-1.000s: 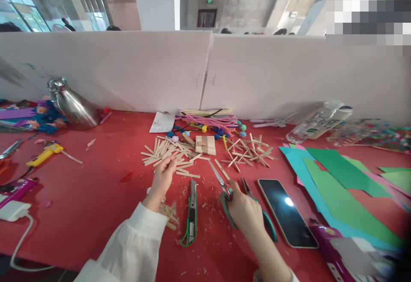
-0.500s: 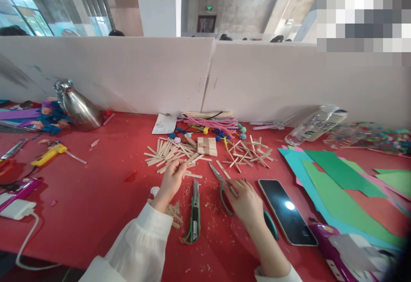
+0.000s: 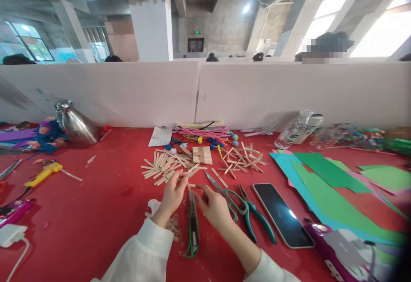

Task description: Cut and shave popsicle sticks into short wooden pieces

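Observation:
My left hand (image 3: 173,194) is closed in a pinch on a wooden craft stick (image 3: 193,170), mostly covered by my fingers. My right hand (image 3: 216,207) reaches in from the right, fingers apart and curved at the blade end of a green utility knife (image 3: 193,226); whether they touch it I cannot tell. Beyond both hands lie a loose pile of craft sticks (image 3: 163,164) and a flat panel of joined sticks (image 3: 202,155). To the right of my right hand are scissors (image 3: 237,200) with green handles and teal-handled pliers (image 3: 258,220).
Crossed sticks (image 3: 242,160) lie behind the scissors. A phone (image 3: 282,215) and coloured paper sheets (image 3: 327,179) are on the right, near a plastic bottle (image 3: 297,130). A steel jug (image 3: 77,126) and a yellow glue gun (image 3: 43,174) stand left. A white partition (image 3: 135,96) bounds the table.
My right hand has moved left, from over the scissors and pliers to the knife, uncovering both tools. My left hand stays pinched in nearly the same place. The view has tilted up.

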The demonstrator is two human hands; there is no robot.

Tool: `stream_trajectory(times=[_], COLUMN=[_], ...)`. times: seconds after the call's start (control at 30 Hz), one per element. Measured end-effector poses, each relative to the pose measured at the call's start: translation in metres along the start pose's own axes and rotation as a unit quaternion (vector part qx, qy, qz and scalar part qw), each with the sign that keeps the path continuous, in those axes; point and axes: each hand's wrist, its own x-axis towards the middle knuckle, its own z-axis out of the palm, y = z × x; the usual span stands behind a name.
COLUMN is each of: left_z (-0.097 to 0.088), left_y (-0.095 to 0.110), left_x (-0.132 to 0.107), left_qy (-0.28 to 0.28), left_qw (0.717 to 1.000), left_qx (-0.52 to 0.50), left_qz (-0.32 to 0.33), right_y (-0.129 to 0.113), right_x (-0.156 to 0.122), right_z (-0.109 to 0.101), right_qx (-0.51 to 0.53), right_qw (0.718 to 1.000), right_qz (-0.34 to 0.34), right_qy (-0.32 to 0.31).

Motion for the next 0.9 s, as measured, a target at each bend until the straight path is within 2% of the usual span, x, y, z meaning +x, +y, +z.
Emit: stream_trajectory(times=[0.1,0.23,0.43,0.57,0.67,0.73,0.8,0.9], left_z=[0.006,0.012,0.011,0.007,0.005,0.004,0.002,0.0], left_y=[-0.001,-0.001,0.009,0.012,0.007,0.003,0.0,-0.002], left_x=[-0.004,-0.007,-0.005,-0.007,-0.01,-0.011,-0.01,-0.008], left_qy=[-0.037,-0.089,-0.149,-0.17,-0.161,-0.15,-0.123,-0.052], left_qw=[0.999,0.995,0.988,0.984,0.982,0.98,0.982,0.989], left_qx=[0.01,0.016,0.013,0.044,0.091,0.117,0.134,0.131], left_qz=[-0.013,-0.03,-0.042,-0.011,0.044,0.059,0.057,0.045], right_y=[0.008,0.013,0.007,0.004,0.006,0.007,0.006,0.001], right_x=[0.01,0.015,0.011,0.01,0.01,0.009,0.007,-0.002], right_z=[-0.006,-0.009,-0.015,-0.016,-0.013,-0.012,-0.012,-0.013], right_qx=[0.128,0.259,0.352,0.36,0.339,0.309,0.266,0.192], right_qw=[0.991,0.965,0.935,0.932,0.939,0.949,0.962,0.981], right_qz=[0.013,0.036,0.043,0.05,0.061,0.062,0.055,0.03], right_qy=[0.021,0.022,0.015,0.011,0.002,-0.004,-0.004,0.005])
